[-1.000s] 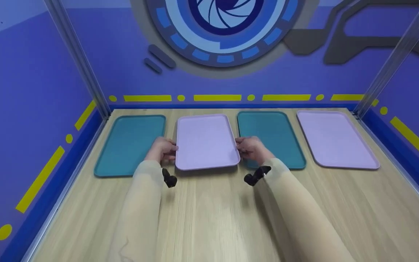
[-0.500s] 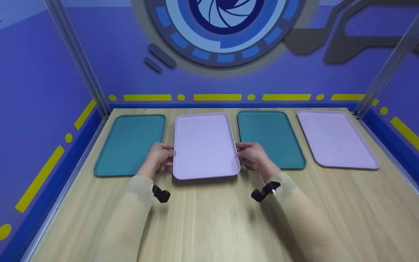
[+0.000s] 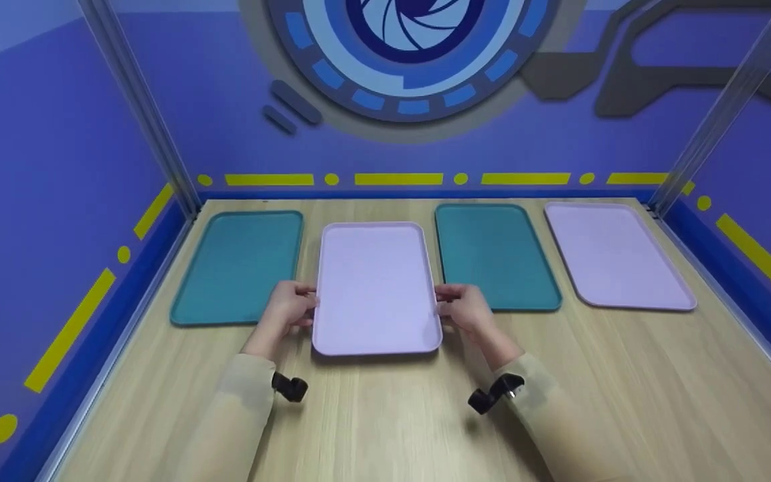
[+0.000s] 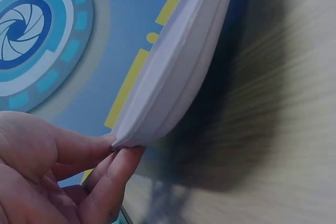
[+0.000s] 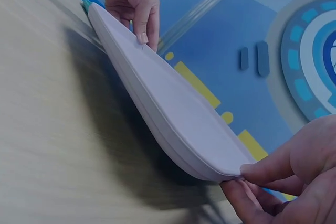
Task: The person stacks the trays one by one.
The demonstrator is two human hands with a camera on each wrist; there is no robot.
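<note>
A light purple tray [image 3: 377, 288] with rounded corners is held a little above the wooden table, its shadow showing beneath it in both wrist views. My left hand [image 3: 287, 306] pinches its left rim, thumb above and fingers below, as the left wrist view shows of the hand [image 4: 68, 171]. On the opposite side my right hand [image 3: 467, 309] pinches the right rim in the same way; the right wrist view shows that hand [image 5: 294, 177] close up. Nothing lies on the purple tray.
A teal tray [image 3: 238, 268] lies to the left and another teal tray [image 3: 498, 258] to the right, with a second purple tray [image 3: 620, 258] at the far right. The wooden table [image 3: 372, 428] is bounded by a blue wall [image 3: 385, 157] behind and walls on both sides.
Both hands have brought the purple tray toward me, away from the back wall. The other trays have stayed where they were.
</note>
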